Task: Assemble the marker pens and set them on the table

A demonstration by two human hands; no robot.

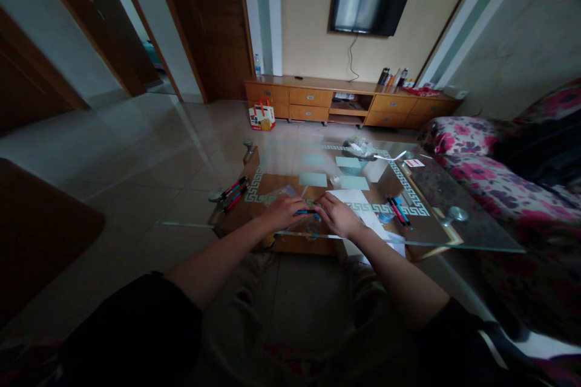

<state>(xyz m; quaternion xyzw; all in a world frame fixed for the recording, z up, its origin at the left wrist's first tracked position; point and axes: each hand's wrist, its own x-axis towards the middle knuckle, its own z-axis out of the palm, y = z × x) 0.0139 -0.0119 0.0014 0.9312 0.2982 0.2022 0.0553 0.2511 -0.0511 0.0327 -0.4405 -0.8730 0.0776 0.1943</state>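
A: Quick one. Where to mark the pen [301,212]?

B: Centre of frame, between left hand [285,211] and right hand [336,213], near the close edge of the glass table [481,234]. Lying crosswise, blue part showing.

A: And fingers?

B: Pinching the pen from both ends, one hand per end. Curled close together, not spread. Cannot tell the exact fingertip grip: too dark, too small.

A: Anything else to tag?

B: White paper [348,196] just beside the right hand, centre-right. Cannot tell whether on the glass or under it.

A: Other pens?

B: Yes. Left bunch [235,193] left of centre, at the table's left end. Right bunch [399,213] right of centre. Both untouched, apart from the hands.

A: Progress?

B: Partway, at a guess. One pen in hand, not yet laid down; cannot tell whether whole or in parts.

A: Done versus left?

B: Probably split across the two bunches. Cannot tell which to count as finished, which as waiting.
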